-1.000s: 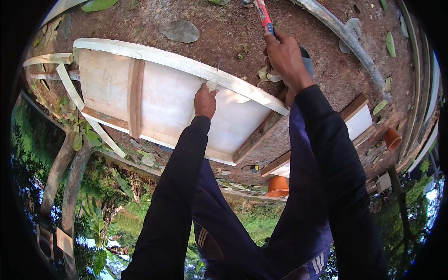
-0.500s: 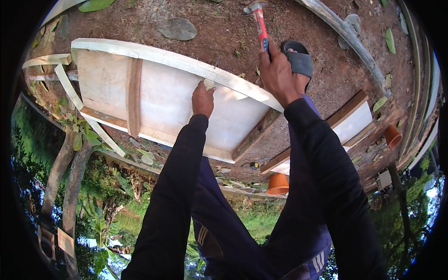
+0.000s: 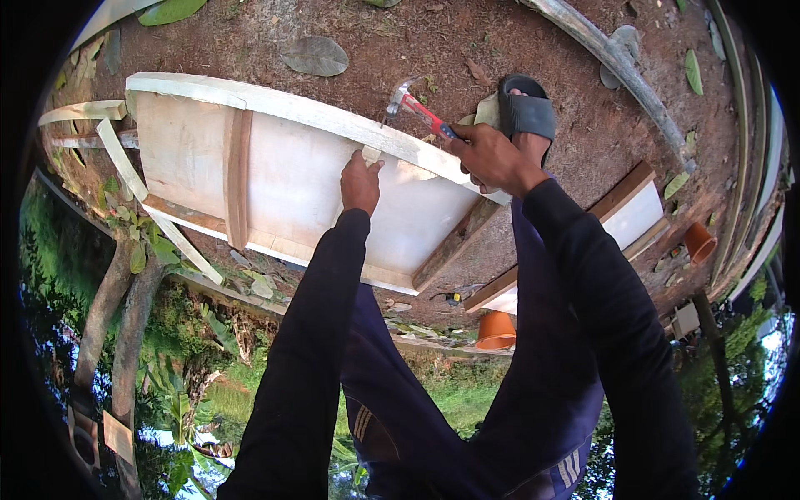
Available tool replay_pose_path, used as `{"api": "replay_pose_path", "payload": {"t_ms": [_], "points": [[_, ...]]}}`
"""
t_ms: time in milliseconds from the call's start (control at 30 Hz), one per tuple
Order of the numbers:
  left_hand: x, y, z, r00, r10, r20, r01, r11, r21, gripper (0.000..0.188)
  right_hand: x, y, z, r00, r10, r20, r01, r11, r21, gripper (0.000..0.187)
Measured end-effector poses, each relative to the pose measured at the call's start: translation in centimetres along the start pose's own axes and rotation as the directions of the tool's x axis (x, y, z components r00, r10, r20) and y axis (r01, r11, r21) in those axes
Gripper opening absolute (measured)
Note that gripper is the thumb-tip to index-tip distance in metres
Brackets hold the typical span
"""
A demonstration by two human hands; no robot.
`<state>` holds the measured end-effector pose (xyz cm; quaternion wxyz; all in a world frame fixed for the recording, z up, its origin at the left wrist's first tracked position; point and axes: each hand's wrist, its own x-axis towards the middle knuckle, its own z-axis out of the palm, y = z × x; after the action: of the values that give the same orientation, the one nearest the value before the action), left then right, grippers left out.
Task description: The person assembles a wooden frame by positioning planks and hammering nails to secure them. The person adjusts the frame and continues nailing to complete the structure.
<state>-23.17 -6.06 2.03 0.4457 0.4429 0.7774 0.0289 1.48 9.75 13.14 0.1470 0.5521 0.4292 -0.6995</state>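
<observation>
A claw hammer (image 3: 423,113) with a red and blue handle is in my right hand (image 3: 492,157), its fingers wrapped round the grip. The hammer's metal head hangs just over the outer edge of a pale wooden rail (image 3: 283,106). A thin nail (image 3: 382,122) stands at that edge, close to the head. My left hand (image 3: 361,185) is closed round a narrow wooden strip (image 3: 371,155), whose upper end meets the rail. Behind the strip lies a white panel (image 3: 287,167) framed by the rail and brown cross battens (image 3: 237,179).
My sandalled foot (image 3: 530,112) is on the dirt beyond the rail's right end. A smaller framed panel (image 3: 635,212) lies to the right, near two orange pots (image 3: 497,331) and a tape measure (image 3: 452,297). Loose wooden strips (image 3: 121,158) lie at left; a log (image 3: 617,62) is far right.
My right hand has brought the hammer down and left, from raised above the foot to beside the nail at the rail. My left hand stays on the strip, nearly still.
</observation>
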Motion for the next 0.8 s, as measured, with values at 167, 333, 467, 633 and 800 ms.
{"api": "replay_pose_path", "payload": {"t_ms": [167, 333, 467, 633, 800], "points": [[-0.4, 0.2, -0.4, 0.999, -0.042, 0.025, 0.041, 0.999, 0.003, 0.042, 0.5, -2.4, -4.9, 0.825, 0.016, -0.565, 0.237, 0.898, 0.37, 0.038], [0.0, 0.5, -0.4, 1.0, -0.026, 0.008, 0.026, 0.999, -0.03, 0.042, 0.7, -0.4, 1.4, 0.732, -0.091, -0.675, 0.158, 0.987, 0.039, 0.037], [0.2, 0.0, -0.1, 0.998, -0.06, 0.011, 0.059, 0.998, 0.013, 0.037, -0.8, 0.1, 0.0, 0.978, -0.086, -0.189, 0.097, 0.994, 0.049, 0.04], [0.0, 0.1, 0.0, 0.999, -0.009, -0.033, 0.008, 0.999, -0.042, 0.043, 1.6, -2.4, -4.6, 0.707, 0.002, -0.707, 0.383, 0.84, 0.385, 0.04], [0.1, -0.2, -0.1, 0.996, -0.08, 0.05, 0.078, 0.996, 0.037, 0.044, -1.7, 0.7, 2.9, 0.993, 0.091, -0.071, -0.089, 0.995, 0.04, 0.041]]}}
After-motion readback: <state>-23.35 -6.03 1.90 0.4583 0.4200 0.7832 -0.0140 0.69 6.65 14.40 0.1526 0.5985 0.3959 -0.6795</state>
